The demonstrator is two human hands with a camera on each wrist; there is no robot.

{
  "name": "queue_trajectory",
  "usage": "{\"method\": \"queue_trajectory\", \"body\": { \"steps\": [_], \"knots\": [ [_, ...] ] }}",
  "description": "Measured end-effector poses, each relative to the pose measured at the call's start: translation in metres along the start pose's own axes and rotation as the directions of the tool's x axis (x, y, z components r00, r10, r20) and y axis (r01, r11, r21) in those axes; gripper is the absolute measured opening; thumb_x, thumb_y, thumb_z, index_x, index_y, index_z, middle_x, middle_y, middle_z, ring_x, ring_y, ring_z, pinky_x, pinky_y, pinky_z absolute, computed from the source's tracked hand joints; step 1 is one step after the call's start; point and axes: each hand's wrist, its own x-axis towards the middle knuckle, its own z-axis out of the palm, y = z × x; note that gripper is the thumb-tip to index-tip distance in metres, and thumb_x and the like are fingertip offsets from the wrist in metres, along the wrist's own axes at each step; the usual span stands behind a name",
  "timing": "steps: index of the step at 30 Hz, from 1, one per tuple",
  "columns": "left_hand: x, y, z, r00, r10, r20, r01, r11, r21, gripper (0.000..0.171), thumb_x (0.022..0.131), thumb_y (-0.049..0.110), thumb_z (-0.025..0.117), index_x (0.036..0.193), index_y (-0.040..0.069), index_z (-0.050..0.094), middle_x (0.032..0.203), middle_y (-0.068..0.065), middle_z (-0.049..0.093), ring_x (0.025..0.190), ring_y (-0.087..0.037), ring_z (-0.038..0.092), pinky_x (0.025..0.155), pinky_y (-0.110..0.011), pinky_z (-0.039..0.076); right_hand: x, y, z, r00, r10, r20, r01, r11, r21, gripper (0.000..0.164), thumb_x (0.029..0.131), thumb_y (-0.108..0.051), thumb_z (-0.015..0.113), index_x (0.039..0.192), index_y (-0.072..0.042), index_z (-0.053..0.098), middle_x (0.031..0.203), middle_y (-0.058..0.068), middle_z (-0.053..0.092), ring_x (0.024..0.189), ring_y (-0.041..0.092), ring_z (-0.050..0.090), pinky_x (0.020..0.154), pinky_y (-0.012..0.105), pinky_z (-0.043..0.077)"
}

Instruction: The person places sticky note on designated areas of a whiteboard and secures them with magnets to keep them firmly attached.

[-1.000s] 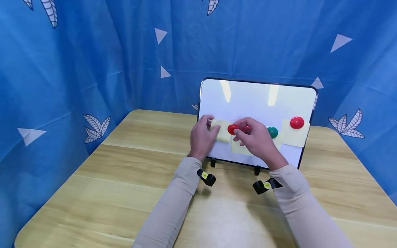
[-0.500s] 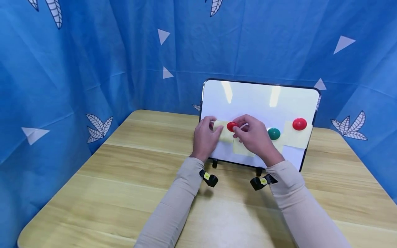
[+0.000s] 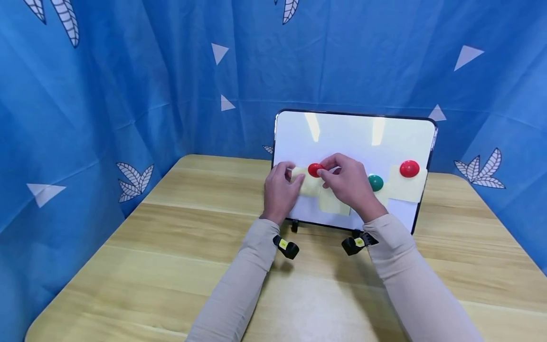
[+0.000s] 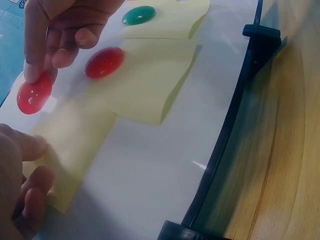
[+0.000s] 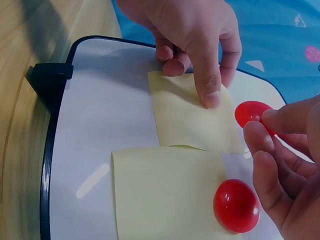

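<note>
My right hand [image 3: 352, 185] pinches a red oval magnet [image 3: 315, 170] between thumb and fingers, at the top right edge of a yellow sticky note [image 5: 190, 115]. On that note my left hand [image 3: 278, 190] rests its outstretched thumb, its other fingers by the note's left side. The note lies on a framed whiteboard [image 3: 342, 142]. Beside it, a second sticky note [image 5: 165, 190] carries another red magnet [image 5: 236, 206], which my right hand hides in the head view. Farther right are a green magnet [image 3: 375, 183] and a red magnet [image 3: 409, 168], each on a note.
The whiteboard leans back on black feet [image 3: 294, 225] on a wooden table [image 3: 171, 266]. A blue curtain [image 3: 265, 57] with leaf and triangle prints hangs behind and at the left. Both wrists wear small black cameras [image 3: 290, 249].
My right hand has shifted slightly left and up with the red magnet, bringing it to the top edge of the leftmost note. My left hand has stayed on the note.
</note>
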Motion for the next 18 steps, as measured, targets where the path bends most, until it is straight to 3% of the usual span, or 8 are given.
{"method": "queue_trajectory", "body": {
  "steps": [10,18],
  "knots": [
    [-0.0006,-0.0015,-0.001,0.999,0.055,-0.004,-0.055,0.998,0.007,0.033,0.091,0.023,0.077,0.117,0.009,0.064,0.095,-0.002,0.06,0.08,-0.016,0.056,0.07,-0.025,0.051,0.005,-0.0002,0.0017,0.999,0.043,-0.005,-0.043,0.998,-0.048,0.016,0.096,-0.021,0.07,0.105,-0.009,0.067,0.101,0.009,0.071,0.074,0.022,0.067,0.067,0.035,0.057],
    [0.0,0.0004,0.0015,0.998,0.063,-0.005,-0.063,0.998,-0.023,0.036,0.093,0.016,0.074,0.126,0.008,0.06,0.098,-0.003,0.059,0.08,-0.013,0.058,0.072,-0.022,0.053,0.0066,-0.0042,0.0057,0.997,0.053,-0.051,-0.056,0.997,-0.057,0.017,0.096,-0.021,0.071,0.106,-0.008,0.067,0.1,0.009,0.069,0.076,0.022,0.067,0.067,0.035,0.057]
  ]
}}
